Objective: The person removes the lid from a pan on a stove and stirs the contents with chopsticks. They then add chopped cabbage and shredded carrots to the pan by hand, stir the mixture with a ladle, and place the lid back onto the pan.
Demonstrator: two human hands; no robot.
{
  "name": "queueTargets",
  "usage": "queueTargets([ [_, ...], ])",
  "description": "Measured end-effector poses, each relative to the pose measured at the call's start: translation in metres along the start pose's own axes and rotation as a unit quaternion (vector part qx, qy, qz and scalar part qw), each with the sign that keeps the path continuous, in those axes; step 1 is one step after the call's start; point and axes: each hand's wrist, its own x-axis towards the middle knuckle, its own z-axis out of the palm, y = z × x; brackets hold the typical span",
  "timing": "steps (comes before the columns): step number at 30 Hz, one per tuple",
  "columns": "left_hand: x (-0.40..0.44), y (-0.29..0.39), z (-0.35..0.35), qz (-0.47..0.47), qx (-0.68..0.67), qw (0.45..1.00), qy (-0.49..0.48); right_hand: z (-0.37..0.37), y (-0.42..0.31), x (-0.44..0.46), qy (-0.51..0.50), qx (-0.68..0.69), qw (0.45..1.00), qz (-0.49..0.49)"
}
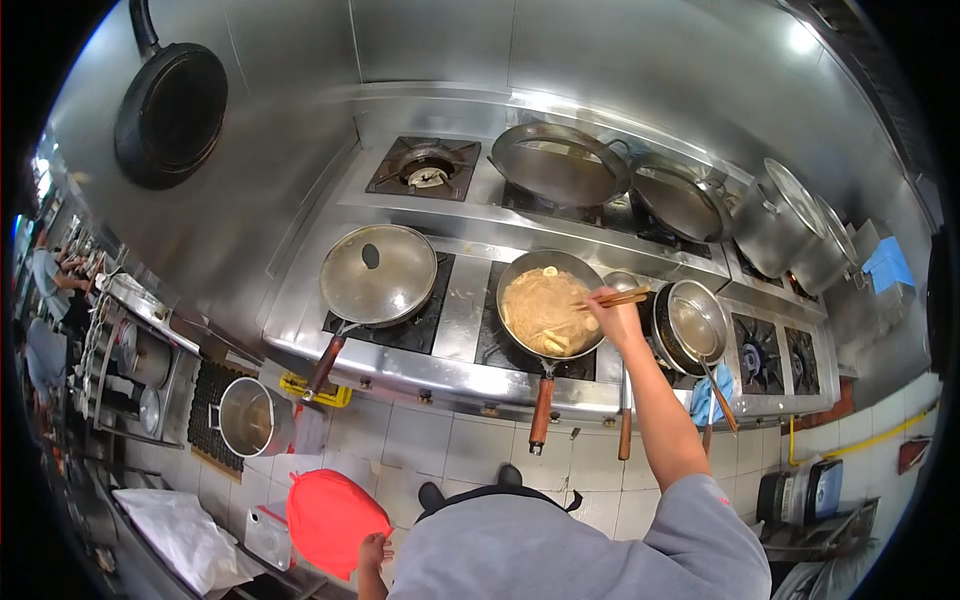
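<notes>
1. The right hand [613, 309] is grasping a pair of chopsticks [628, 297], pinching them well up from the food; their lower ends are pointing into the noodles [538, 310].
2. The left hand [375, 551] is hanging low beside a red item [332, 520]; whether it is clasping that or merely touching it, I cannot tell.
3. The noodles are filling much of a frying pan [578, 264], which is sitting on a front burner, near the middle of the stove's [464, 315] front edge.
4. They are looking soft, wet and slippery, so individual strands are probably sliding and breaking easily; a loose bundle low between the sticks is seeming the kindest hold.
5. The loaded pan is likely weighing heavy toward its bowl, and its metal is presumably running hot; the wooden handle [541, 415], jutting past the stove's front edge, is offering the sensible grip.
6. Leftward, bare steel is separating the pan from the lidded pan [378, 275]. Rightward, a wooden-handled utensil [625, 425] and stacked pans [697, 320] are crowding it, narrowing sideways room. Floor tiles [475, 450] are showing beyond the front edge.
</notes>
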Motion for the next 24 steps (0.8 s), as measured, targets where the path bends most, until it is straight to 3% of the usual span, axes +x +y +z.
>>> queueTargets([
  [2,-0.019,0.007,-0.001,0.066,0.117,0.991,-0.012,0.004,-0.01,-0.008,-0.11,0.04,0.993,0.005],
  [4,-0.021,0.006,-0.001,0.054,0.1,0.994,-0.007,0.011,0.0,-0.009,-0.144,0.059,0.988,0.002],
  [6,-0.023,0.006,-0.003,0.043,0.085,0.995,-0.002,0.003,0.015,-0.004,-0.191,0.084,0.966,0.155],
  [9,-0.019,0.013,-0.001,0.012,0.048,0.999,0.01,-0.015,0.037,0.011,-0.038,-0.048,0.994,0.09],
  [11,-0.022,0.016,0.002,0.004,0.044,0.999,0.008,-0.009,0.039,0.012,0.004,-0.124,0.99,0.072],
  [13,-0.019,0.013,0.004,0.011,0.046,0.999,0.004,0.012,0.024,0.005,-0.066,0.017,0.991,0.12],
  [15,-0.019,0.013,0.005,0.017,0.049,0.999,0.003,0.032,0.012,0.002,-0.113,0.005,0.993,-0.034],
  [16,-0.023,0.018,0.007,0.023,0.05,0.998,0.006,0.036,0.002,0.003,-0.181,0.139,0.97,0.081],
  [17,-0.025,0.022,0.006,0.029,0.051,0.998,0.008,0.034,-0.005,0.005,-0.179,0.142,0.97,0.082],
  [19,-0.019,0.016,0.001,0.029,0.043,0.999,0.009,0.028,-0.015,0.009,-0.147,0.343,0.904,0.21],
  [21,-0.013,0.015,-0.002,0.032,0.034,0.999,0.008,0.025,0.011,0.014,-0.149,0.362,0.9,0.19],
  [23,-0.022,0.018,-0.002,0.024,0.02,0.999,0.025,0.017,0.029,0.014,-0.24,0.258,0.919,0.176],
  [24,-0.029,0.021,-0.002,0.027,0.02,0.999,0.026,0.014,0.032,0.014,-0.203,0.208,0.939,0.185],
])
